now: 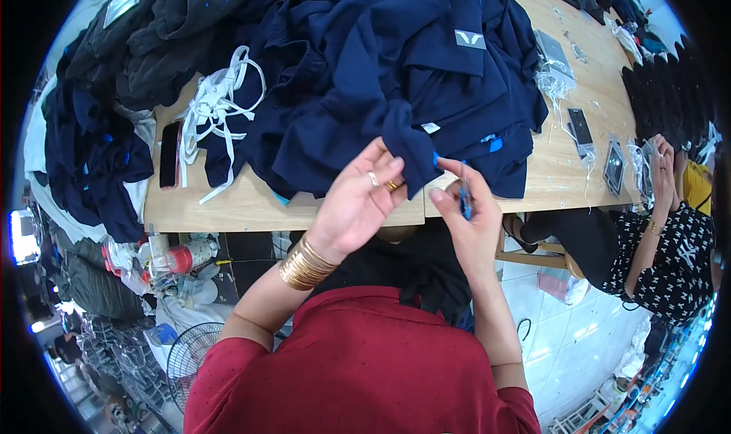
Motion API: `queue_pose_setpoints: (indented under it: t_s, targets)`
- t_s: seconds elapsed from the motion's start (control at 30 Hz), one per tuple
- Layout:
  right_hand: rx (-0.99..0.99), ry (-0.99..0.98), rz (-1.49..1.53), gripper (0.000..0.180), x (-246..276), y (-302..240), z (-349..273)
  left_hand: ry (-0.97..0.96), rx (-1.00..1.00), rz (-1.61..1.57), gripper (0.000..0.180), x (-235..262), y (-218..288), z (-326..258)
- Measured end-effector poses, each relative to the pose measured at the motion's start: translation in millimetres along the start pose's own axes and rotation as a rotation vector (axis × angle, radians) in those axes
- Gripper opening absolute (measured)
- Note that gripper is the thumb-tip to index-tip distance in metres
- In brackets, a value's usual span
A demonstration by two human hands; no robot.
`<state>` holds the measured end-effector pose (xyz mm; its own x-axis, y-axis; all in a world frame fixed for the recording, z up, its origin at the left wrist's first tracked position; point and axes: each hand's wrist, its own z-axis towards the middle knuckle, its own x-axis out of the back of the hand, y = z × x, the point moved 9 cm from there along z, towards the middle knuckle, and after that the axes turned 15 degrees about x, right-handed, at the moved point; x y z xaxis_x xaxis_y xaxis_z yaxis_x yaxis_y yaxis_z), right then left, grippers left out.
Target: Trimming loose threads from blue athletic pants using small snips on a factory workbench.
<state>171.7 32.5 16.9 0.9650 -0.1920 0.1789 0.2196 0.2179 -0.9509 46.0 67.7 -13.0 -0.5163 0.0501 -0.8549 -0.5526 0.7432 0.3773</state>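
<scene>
A heap of dark navy garments point(350, 61) covers the middle of the table. My left hand point(358, 198), with rings and gold bangles, pinches the hanging edge of one navy garment point(410, 148) between thumb and fingers. Close beside it on the right, my right hand point(472, 221) is closed around small blue thread snips point(465, 194), partly hidden by the fingers. A bright blue bit point(435, 159) shows at the garment's edge near my right index fingertip. Another blue patch point(496, 144) and a white label point(431, 128) are on the cloth further right.
White tape point(221, 106) lies in loops left of the heap, beside a phone point(170, 155). Dark clothes point(167, 38) are piled at the far left. Plastic packets point(556, 57) and another phone point(580, 126) lie at the right. A co-worker point(659, 244) sits at the right end.
</scene>
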Motion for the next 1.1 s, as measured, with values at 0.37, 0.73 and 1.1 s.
queue_pose_setpoints:
  t_s: [0.37,0.73,1.1]
  targets:
    - [0.157,-0.082,-0.122,0.014,10,-23,3,-0.015,-0.11,0.338,0.035,-23,41,5]
    - [0.264,-0.087,-0.371,0.012,26,-46,1,0.02,-0.279,0.612,0.077,-47,20,0]
    - [0.168,-0.044,-0.466,0.033,39,-38,-6,0.06,-0.266,0.674,0.075,-47,17,2]
